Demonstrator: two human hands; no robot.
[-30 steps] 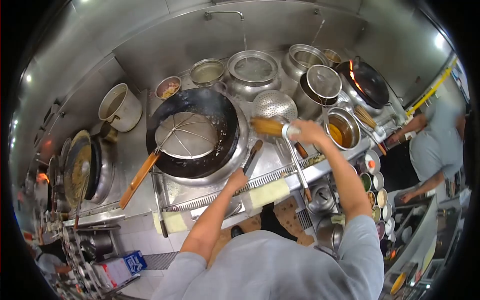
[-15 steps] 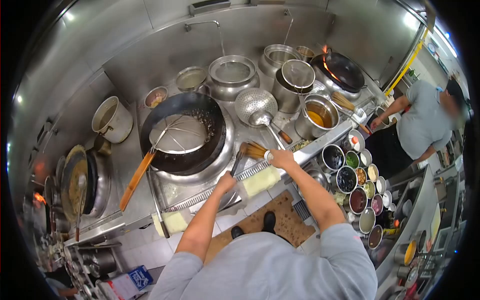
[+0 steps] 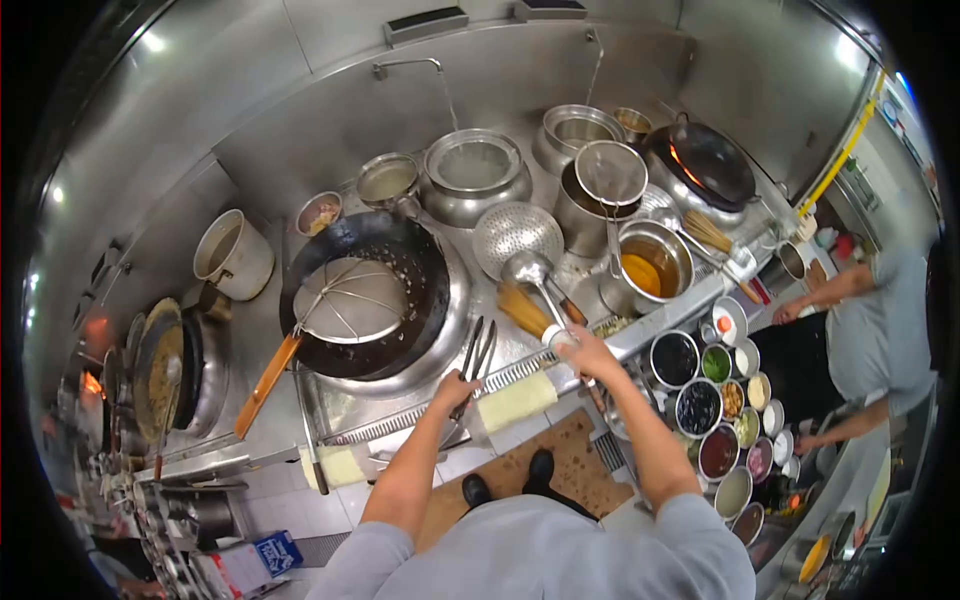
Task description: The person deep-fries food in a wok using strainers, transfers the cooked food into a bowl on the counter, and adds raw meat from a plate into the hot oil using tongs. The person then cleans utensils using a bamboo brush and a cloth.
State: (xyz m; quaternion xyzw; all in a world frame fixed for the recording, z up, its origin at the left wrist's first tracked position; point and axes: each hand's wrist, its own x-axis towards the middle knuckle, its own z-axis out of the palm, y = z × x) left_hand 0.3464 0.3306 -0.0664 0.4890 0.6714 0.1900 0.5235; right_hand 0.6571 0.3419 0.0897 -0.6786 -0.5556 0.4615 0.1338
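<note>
My left hand is closed around dark tongs, whose two arms point up and stand slightly apart at the stove's front edge. In my right hand is a bamboo wok brush, gripped near its white-wrapped part, with the bristles pointing up and left. The bristles are apart from the tongs. Just behind the brush lie a perforated skimmer and a metal ladle. Left of the tongs, a black wok holds food bits and a wire-ribbed strainer with a wooden handle.
Running water falls into a steel pot at the back. A pot of orange liquid stands right of the skimmer. Flames show at the far-right wok. Several ingredient bowls fill the right counter, beside a co-worker. Folded cloths lie along the front rail.
The brush has swung away from the tongs, and its bristles now point up-left. The tongs' arms have come apart and point more upward. The co-worker's arms have shifted.
</note>
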